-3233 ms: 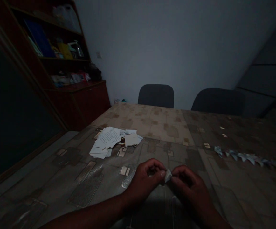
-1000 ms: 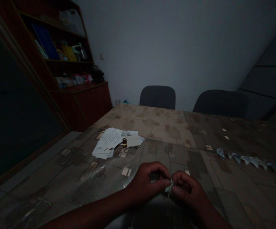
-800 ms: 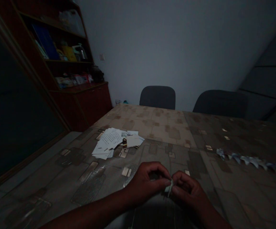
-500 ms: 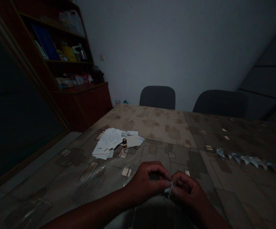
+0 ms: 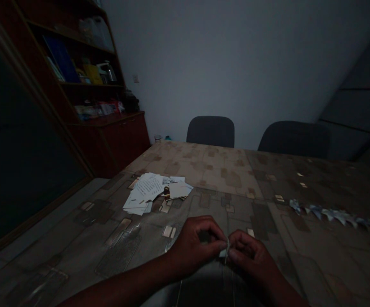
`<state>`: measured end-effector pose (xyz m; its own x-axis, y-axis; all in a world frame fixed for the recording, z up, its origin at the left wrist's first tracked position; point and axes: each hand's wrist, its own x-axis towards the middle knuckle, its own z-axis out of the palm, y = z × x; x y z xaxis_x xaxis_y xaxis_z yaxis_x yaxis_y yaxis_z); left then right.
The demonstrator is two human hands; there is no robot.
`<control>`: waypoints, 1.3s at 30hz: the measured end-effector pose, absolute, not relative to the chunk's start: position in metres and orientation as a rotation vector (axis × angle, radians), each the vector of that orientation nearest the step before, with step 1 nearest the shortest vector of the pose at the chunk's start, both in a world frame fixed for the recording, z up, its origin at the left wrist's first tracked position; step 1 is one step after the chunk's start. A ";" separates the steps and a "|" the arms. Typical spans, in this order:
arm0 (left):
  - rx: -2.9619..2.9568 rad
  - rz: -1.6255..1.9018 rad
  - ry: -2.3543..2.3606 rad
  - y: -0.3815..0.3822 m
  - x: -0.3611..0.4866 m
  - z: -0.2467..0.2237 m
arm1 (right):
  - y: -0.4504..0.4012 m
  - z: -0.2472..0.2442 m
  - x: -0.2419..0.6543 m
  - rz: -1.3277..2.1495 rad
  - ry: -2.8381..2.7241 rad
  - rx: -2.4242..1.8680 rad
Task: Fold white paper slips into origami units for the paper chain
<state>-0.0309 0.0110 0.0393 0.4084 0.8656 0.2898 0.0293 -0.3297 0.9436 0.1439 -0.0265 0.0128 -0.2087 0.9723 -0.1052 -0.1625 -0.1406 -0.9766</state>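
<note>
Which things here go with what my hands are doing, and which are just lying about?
Seem to belong:
small paper piece, pinched between left hand and right hand
paper pile, probably
row of pointed pieces, probably

Seem just about:
chairs
glass
cabinet and its contents

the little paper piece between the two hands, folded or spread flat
Folded: the paper piece shows a narrow edge and a small flap between the fingers.

Left hand [image 5: 193, 244], lower centre: is bare | left forearm [image 5: 127, 279]: is bare | right hand [image 5: 257, 256], right forearm [image 5: 284, 289], lower right: are bare
</note>
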 end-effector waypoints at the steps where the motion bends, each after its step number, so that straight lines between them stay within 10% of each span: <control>1: 1.684 1.061 0.798 0.011 -0.031 0.039 | -0.027 0.013 0.144 1.531 -1.151 -1.064; 39: 2.072 1.165 0.785 0.010 -0.033 0.034 | -0.023 0.000 0.146 1.474 -1.190 -1.046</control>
<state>-0.0329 0.0103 0.0344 0.4321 0.7456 0.5072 0.1909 -0.6253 0.7566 0.1462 -0.0234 0.0004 -0.1943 0.9793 -0.0574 -0.1505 -0.0875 -0.9847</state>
